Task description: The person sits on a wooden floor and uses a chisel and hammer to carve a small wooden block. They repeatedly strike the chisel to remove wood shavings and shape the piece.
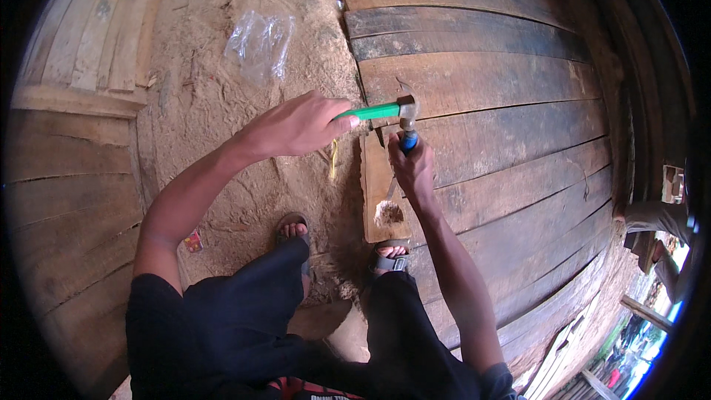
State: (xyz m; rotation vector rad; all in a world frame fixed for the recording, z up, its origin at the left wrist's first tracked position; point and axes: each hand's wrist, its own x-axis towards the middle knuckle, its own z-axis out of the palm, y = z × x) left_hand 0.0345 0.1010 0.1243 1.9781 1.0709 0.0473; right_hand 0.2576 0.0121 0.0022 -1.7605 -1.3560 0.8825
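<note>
My left hand [307,124] is closed around the green handle of a claw hammer [378,112]. The hammer's metal head lies right at the end of the blue handle of a chisel [408,142]; whether the two touch, I cannot tell. Wrapped round that chisel is my right hand [416,170], which hides part of it. Its blade slants down toward a rough, pale hollow cut in a wooden board [378,167]. The board lies lengthwise in front of me, its near end beside my right sandalled foot [391,252].
Wide wooden planks [489,81] cover the right side. Sandy ground [200,52] runs along the left, with a crumpled clear plastic bag [261,43] and a small red packet [193,241]. More planks [74,178] stand at far left. Another person's leg [655,217] shows at far right.
</note>
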